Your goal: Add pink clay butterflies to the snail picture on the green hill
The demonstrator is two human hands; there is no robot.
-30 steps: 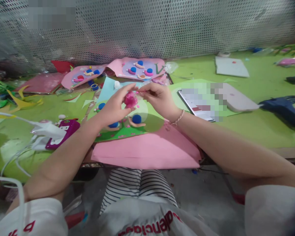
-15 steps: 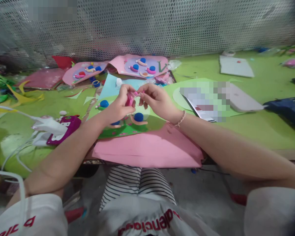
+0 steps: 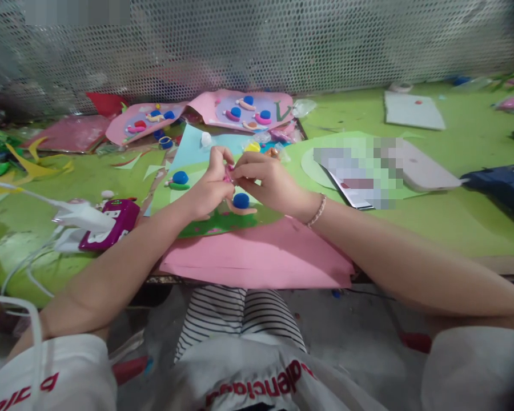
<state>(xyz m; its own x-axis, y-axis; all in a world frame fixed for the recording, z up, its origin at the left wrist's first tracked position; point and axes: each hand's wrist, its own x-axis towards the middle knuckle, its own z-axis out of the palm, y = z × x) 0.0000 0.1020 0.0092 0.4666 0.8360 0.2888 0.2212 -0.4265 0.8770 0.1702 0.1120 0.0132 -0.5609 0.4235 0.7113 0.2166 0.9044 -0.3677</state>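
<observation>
Pink material (image 3: 228,173), shiny and mostly hidden, is held by curled left fingers (image 3: 217,159) and pinched by right fingers (image 3: 249,170).

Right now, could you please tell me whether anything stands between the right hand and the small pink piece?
Nothing visible does: the right hand is at the small pink piece, held in the left hand; exact contact is hidden. The blue and beige snail shape lies to the near side, not between them.

The shirt (image 3: 240,365) reads "alenciag", its sleeve (image 3: 79,359) "bale".
</observation>
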